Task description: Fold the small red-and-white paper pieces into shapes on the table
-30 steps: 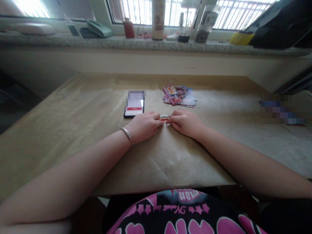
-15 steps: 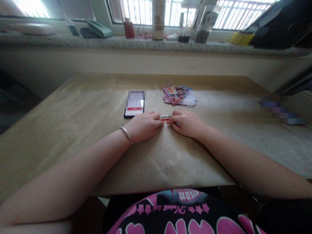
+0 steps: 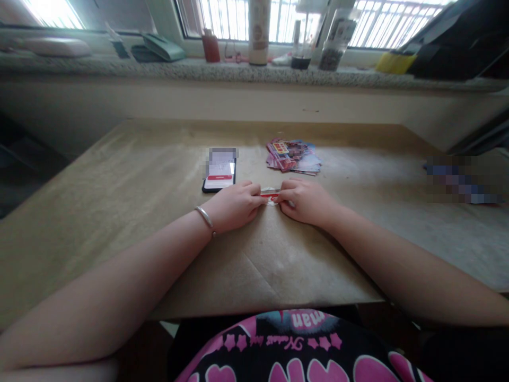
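Observation:
Between my hands, on the table's surface, lies a small red-and-white piece that looks like a flat strip over something pale and round. Its exact kind I cannot make out. With bent fingers pressed together, my left hand grips its left end. At the opposite end my right hand pinches the same piece, fingers curled. Both ends are hidden under the fingertips. A phone with a lit, partly blurred screen lies just beyond my left hand. Beyond my right hand is a fanned pile of printed cards.
A wide tan table stretches to the wall. Near its right edge lies a blurred bluish item. Bottles, including a red one, a yellow object and a green case stand on the stone windowsill.
My right fingertips have shifted very slightly to the right, so a little more of the red strip and pale round part shows. The phone and cards have stayed put.

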